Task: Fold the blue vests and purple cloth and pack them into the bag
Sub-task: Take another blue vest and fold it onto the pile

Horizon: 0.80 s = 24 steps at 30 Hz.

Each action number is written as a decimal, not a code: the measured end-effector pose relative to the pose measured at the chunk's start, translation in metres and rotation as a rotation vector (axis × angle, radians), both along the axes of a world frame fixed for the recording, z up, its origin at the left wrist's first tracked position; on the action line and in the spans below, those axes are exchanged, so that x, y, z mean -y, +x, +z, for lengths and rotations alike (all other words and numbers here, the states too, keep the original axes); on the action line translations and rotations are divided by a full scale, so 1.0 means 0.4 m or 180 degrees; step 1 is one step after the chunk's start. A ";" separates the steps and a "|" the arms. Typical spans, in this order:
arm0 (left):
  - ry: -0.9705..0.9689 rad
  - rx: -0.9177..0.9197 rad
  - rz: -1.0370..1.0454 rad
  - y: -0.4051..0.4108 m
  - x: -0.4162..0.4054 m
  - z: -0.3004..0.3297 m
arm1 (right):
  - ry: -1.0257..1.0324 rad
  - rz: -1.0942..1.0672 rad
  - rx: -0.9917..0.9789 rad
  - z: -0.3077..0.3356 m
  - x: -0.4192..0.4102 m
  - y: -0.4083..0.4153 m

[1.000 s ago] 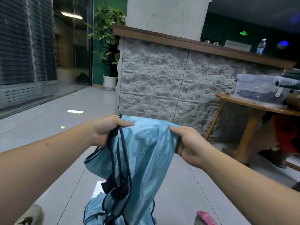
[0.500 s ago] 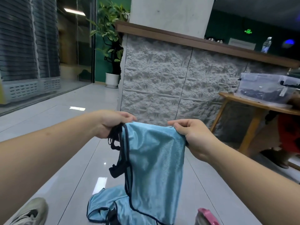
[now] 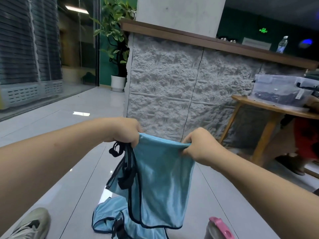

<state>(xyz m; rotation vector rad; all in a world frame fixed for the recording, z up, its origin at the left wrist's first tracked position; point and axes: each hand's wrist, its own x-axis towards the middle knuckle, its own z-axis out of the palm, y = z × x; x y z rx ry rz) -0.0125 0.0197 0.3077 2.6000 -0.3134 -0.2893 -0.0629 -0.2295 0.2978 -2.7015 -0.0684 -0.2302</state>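
A light blue vest [image 3: 164, 183] with dark trim hangs in the air in front of me, stretched by its top edge. My left hand [image 3: 124, 131] grips the left corner together with the black straps. My right hand [image 3: 198, 145] grips the right corner, fingers curled into the fabric. A second blue vest [image 3: 110, 216] lies crumpled on the floor right below the hanging one. The purple cloth and the bag are not clearly in view.
A grey shoe [image 3: 32, 223] rests at the bottom left. A pink-and-grey object [image 3: 220, 228] sits at the bottom right. A wooden table [image 3: 269, 111] with a clear plastic bin [image 3: 283, 90] stands to the right, in front of a stone counter wall [image 3: 172, 94]. A potted plant [image 3: 115, 49] stands behind.
Both hands have lowered slightly and pulled apart, stretching the vest's top edge flatter. The vest hangs straighter, and the fingers are now curled tightly round the corners.
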 end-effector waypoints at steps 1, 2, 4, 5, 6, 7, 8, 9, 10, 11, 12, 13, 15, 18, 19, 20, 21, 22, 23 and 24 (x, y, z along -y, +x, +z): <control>0.0129 0.0084 0.0010 -0.004 0.002 0.001 | 0.0134 -0.0012 -0.0011 -0.002 0.005 0.001; 0.0229 0.0116 0.0035 -0.004 0.004 0.001 | 0.0321 0.0008 -0.0021 -0.003 0.010 0.002; 0.0341 0.0124 0.0061 -0.002 0.001 0.000 | 0.0685 0.0084 -0.0020 -0.003 0.015 0.001; 0.0396 0.0166 0.0069 -0.004 -0.002 -0.001 | 0.0924 0.0183 -0.0019 -0.003 0.018 0.001; 0.0369 0.0150 0.0051 -0.005 -0.007 -0.001 | 0.1253 0.0309 -0.0012 -0.004 0.019 0.002; 0.0250 0.0062 0.0021 -0.006 -0.012 0.000 | 0.1650 0.0388 -0.0027 -0.005 0.019 0.000; 0.0028 -0.0056 0.0004 -0.008 -0.016 0.001 | 0.2053 0.0448 -0.0050 -0.004 0.018 -0.004; -0.0260 -0.0155 0.0002 -0.011 -0.020 0.003 | 0.2380 0.0468 -0.0062 -0.001 0.018 -0.009; -0.0584 -0.0220 0.0034 -0.013 -0.025 0.006 | 0.2591 0.0462 -0.0048 0.002 0.018 -0.012; -0.0943 -0.0297 0.0080 -0.012 -0.033 0.006 | 0.2719 0.0424 -0.0015 0.007 0.017 -0.015; -0.1367 -0.0458 0.0098 -0.021 -0.038 0.009 | 0.2805 0.0380 0.0030 0.011 0.016 -0.018; -0.1829 -0.0664 0.0078 -0.029 -0.043 0.011 | 0.2894 0.0351 0.0082 0.018 0.013 -0.022; -0.2657 -0.1057 0.0068 -0.046 -0.055 0.010 | 0.3179 0.0329 0.0136 0.033 0.001 -0.031; -0.3798 -0.1390 0.0108 -0.052 -0.063 -0.005 | 0.3652 0.0327 0.0083 0.052 -0.022 -0.040; -0.4146 -0.1581 -0.0139 -0.060 -0.057 0.001 | 0.3840 0.0331 0.0023 0.061 -0.031 -0.042; -0.4515 -0.1812 -0.0546 -0.066 -0.047 -0.005 | 0.4022 0.0305 -0.0044 0.069 -0.039 -0.043; -0.4772 -0.1805 -0.0814 -0.083 -0.029 -0.006 | 0.4177 0.0236 -0.0113 0.078 -0.046 -0.040; -0.5001 -0.1789 -0.0686 -0.087 -0.015 -0.011 | 0.4307 0.0112 -0.0180 0.084 -0.050 -0.034; -0.4979 -0.1628 -0.0209 -0.082 -0.013 -0.029 | 0.4434 -0.0057 -0.0226 0.087 -0.052 -0.026; -0.4951 -0.1106 0.0241 -0.070 -0.023 -0.067 | 0.4531 -0.0267 -0.0242 0.084 -0.051 -0.014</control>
